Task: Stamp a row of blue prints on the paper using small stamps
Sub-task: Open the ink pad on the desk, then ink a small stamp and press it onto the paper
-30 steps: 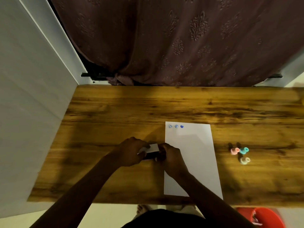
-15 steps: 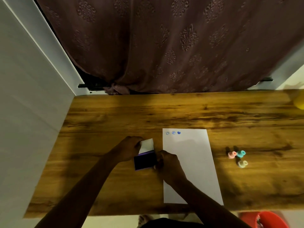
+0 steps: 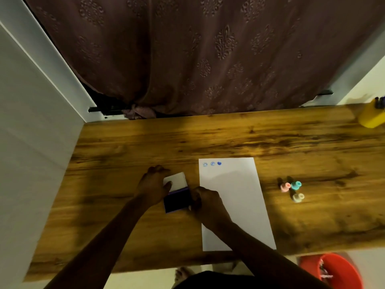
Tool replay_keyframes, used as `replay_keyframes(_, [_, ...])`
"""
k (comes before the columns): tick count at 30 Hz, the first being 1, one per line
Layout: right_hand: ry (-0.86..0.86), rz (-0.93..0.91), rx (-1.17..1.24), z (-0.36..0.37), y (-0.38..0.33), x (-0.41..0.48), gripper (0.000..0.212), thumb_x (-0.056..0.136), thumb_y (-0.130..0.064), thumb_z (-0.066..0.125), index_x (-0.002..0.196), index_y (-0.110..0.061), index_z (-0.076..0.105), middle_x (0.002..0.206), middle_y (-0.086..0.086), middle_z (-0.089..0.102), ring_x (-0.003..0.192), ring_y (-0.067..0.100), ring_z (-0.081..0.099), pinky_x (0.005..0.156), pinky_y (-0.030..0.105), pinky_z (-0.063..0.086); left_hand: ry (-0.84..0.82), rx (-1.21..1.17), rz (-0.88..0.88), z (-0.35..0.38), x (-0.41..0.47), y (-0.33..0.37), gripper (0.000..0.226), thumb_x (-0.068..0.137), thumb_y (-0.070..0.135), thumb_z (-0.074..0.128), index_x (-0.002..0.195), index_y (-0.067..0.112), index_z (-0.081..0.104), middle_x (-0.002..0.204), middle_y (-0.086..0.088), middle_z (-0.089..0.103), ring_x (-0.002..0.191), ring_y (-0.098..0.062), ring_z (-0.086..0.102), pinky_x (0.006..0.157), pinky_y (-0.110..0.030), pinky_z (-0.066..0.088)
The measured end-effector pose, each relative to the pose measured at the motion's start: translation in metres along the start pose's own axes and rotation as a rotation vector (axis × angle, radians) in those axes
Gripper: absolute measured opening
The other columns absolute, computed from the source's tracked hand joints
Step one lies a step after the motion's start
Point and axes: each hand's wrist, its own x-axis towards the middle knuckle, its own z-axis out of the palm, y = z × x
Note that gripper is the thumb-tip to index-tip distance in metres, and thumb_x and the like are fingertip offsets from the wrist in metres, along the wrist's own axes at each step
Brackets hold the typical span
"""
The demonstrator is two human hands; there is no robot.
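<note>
Dim room, wooden worktop (image 3: 208, 138) against a curtain.
Patterned brown curtain (image 3: 187, 55) hangs behind; white wall (image 3: 27, 142) at left; pale floor (image 3: 145, 278) below.

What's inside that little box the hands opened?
A dark blue ink pad fills the box, under its lifted white lid. The right hand covers its right edge.

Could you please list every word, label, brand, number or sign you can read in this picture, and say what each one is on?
There is no readable text anywhere.
Three small blue stamped prints on the white paper sheet: pictures, not letters; too small to make out.
White lid of the open ink pad: blank as far as can be seen.
Three small pastel stamps: too blurred to tell any marking.
</note>
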Motion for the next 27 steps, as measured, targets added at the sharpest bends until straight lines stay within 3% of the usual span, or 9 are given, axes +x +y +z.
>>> replay_keyframes(3, [0.004,0.010,0.086,-0.013,0.003,-0.004,0.009,0.096,-0.020,0.064,0.101,-0.012,0.067,0.104,0.003,0.070,0.102,0.018,0.066,0.104,0.038,0.053,0.088,-0.024,-0.013,0.001,-0.001,0.005,0.046,0.094,0.030,0.069,0.138,0.016,0.064,0.139,-0.009,0.063,0.130,-0.034,0.055,0.103,-0.044,0.050])
replay_keyframes(6, [0.086,0.027,0.076,-0.035,0.009,-0.012,0.029,0.093,-0.022,0.070,0.119,-0.012,0.066,0.120,0.005,0.069,0.117,0.020,0.063,0.112,0.036,0.045,0.153,-0.059,0.043,0.005,-0.002,0.024,0.040,0.093,0.026,0.071,0.131,0.015,0.067,0.131,-0.010,0.068,0.122,-0.034,0.062,0.099,-0.043,0.053])
replay_keyframes(11, [0.240,0.038,0.009,-0.090,0.028,-0.024,0.036,0.091,-0.027,0.073,0.125,-0.017,0.067,0.118,0.001,0.073,0.104,0.012,0.070,0.097,0.027,0.055,0.180,-0.140,0.100,0.016,-0.005,0.074,0.030,0.091,0.029,0.073,0.121,0.024,0.072,0.120,-0.001,0.073,0.108,-0.023,0.069,0.086,-0.034,0.054])
replay_keyframes(14, [0.300,0.060,-0.045,-0.125,0.047,-0.034,0.032,0.091,-0.026,0.072,0.123,-0.021,0.069,0.114,-0.002,0.075,0.097,0.008,0.070,0.089,0.019,0.054,0.142,-0.245,0.092,0.026,-0.004,0.111,0.029,0.093,0.033,0.071,0.121,0.026,0.072,0.124,0.001,0.073,0.108,-0.021,0.070,0.093,-0.040,0.056])
replay_keyframes(17, [0.340,0.097,-0.097,-0.155,0.069,-0.043,0.030,0.091,-0.026,0.073,0.120,-0.020,0.069,0.109,-0.005,0.075,0.094,0.007,0.070,0.085,0.019,0.054,0.136,-0.300,0.149,0.037,0.005,0.141,0.030,0.092,0.034,0.075,0.120,0.024,0.073,0.123,0.000,0.074,0.101,-0.014,0.068,0.091,-0.041,0.060])
replay_keyframes(20, [0.330,0.087,-0.194,-0.181,0.091,-0.048,0.024,0.090,-0.018,0.071,0.113,-0.015,0.071,0.102,-0.001,0.076,0.088,0.012,0.071,0.079,0.025,0.058,0.129,-0.331,0.196,0.046,0.014,0.166,0.029,0.092,0.033,0.075,0.119,0.024,0.074,0.121,0.002,0.074,0.094,-0.006,0.062,0.081,-0.027,0.054])
replay_keyframes(23, [0.319,0.077,-0.249,-0.201,0.109,-0.051,0.036,0.088,-0.012,0.071,0.124,-0.015,0.069,0.114,0.002,0.075,0.096,0.016,0.071,0.083,0.032,0.060,0.105,-0.355,0.222,0.056,0.021,0.187,0.028,0.092,0.033,0.074,0.119,0.025,0.073,0.121,0.002,0.074,0.094,-0.006,0.063,0.081,-0.028,0.056])
replay_keyframes(27, [0.279,0.091,-0.420,-0.214,0.135,-0.051,0.042,0.089,-0.021,0.067,0.130,-0.028,0.064,0.124,-0.005,0.070,0.112,0.016,0.062,0.081,0.033,0.058,0.097,-0.362,0.228,0.067,0.026,0.210,0.028,0.092,0.034,0.073,0.119,0.026,0.073,0.120,0.003,0.074,0.096,-0.007,0.063,0.085,-0.032,0.059])
